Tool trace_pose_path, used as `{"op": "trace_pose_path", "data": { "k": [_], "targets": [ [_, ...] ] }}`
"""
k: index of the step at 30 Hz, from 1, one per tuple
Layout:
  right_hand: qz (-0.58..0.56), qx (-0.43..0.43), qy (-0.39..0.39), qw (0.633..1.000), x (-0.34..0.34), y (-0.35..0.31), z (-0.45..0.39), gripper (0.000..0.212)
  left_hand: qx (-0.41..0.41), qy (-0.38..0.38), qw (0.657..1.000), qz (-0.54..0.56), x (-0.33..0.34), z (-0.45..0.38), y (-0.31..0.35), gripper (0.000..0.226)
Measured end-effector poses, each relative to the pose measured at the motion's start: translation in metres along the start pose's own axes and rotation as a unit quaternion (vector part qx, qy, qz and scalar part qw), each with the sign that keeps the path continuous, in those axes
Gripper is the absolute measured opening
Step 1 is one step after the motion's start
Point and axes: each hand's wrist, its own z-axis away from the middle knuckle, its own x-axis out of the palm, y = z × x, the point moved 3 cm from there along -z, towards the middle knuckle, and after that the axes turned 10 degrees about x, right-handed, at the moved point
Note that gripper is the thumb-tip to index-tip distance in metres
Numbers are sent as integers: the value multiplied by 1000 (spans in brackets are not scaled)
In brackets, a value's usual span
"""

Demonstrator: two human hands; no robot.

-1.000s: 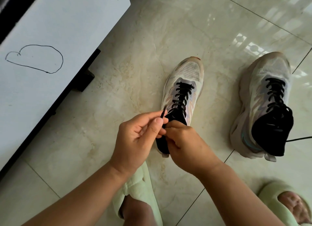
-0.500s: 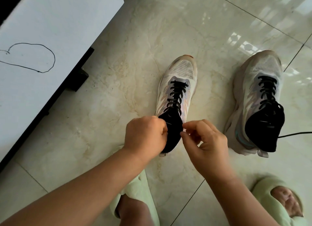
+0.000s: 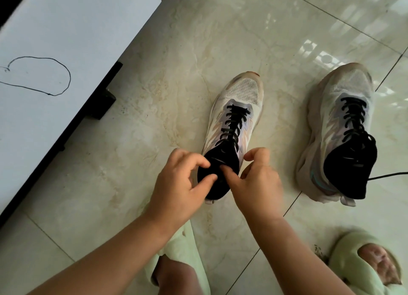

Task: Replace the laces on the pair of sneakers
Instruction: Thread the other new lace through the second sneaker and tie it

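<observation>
Both hands work at the collar of the nearer sneaker, which stands on the tiled floor with its toe pointing away from the person. The shoe has a pale mesh toe, grey and peach side panels, a black tongue and collar, and a black lace crossed up through its eyelets. The left hand has its fingers curled, fingertips touching the black collar; whether it pinches a lace end cannot be told. The right hand reaches one finger across to the tongue while its other fingers curl at the shoe's side; what it holds, if anything, cannot be told.

Right of the right hand, well apart, stands the second sneaker, of the same colours and laced in black, with a loose lace end trailing from its collar toward the frame edge. No brand lettering can be read on either shoe.

Below the hands are two pale green slippers. Left of the left hand is a white surface with a hand-drawn black loop.
</observation>
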Motion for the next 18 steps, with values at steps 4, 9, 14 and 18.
{"op": "trace_pose_path", "data": {
  "k": [4,9,14,18],
  "targets": [
    [-36,135,-25,990,11,-1,-7,30,5,32,998,55,-2,12,0,19],
    [-65,182,-54,980,15,-2,-13,29,205,-57,969,-126,2,11,11,27],
    [-189,133,-122,965,1,8,-4,32,210,-80,965,-135,12,-2,18,28],
    [-159,-1,-23,987,-29,15,4,16,108,40,984,-139,7,-3,10,9]
  ]
}}
